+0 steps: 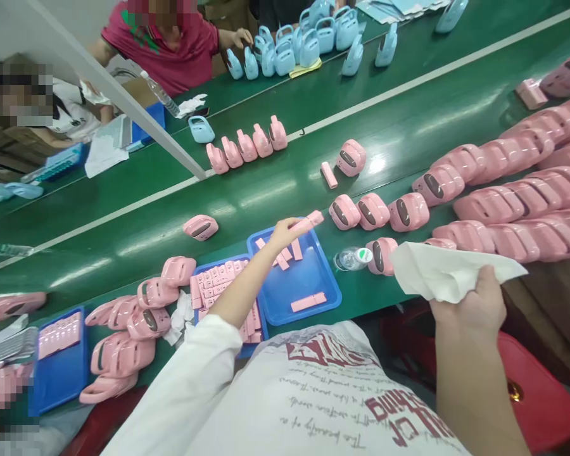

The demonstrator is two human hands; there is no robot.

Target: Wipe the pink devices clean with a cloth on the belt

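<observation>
My left hand reaches out over a blue tray and pinches a small pink rectangular part at its fingertips. The tray holds a few more of these pink pieces. Beside it a second blue tray is packed with several pink parts. My right hand is raised near the belt's front edge, closed on a white cloth. Pink plastic housings lie in a row just beyond the left hand, with a small capped bottle next to the tray.
The green conveyor belt carries many pink housings at right and a pile at left. Blue housings stand at the far side, where a person in a red shirt sits. Another blue tray lies at left.
</observation>
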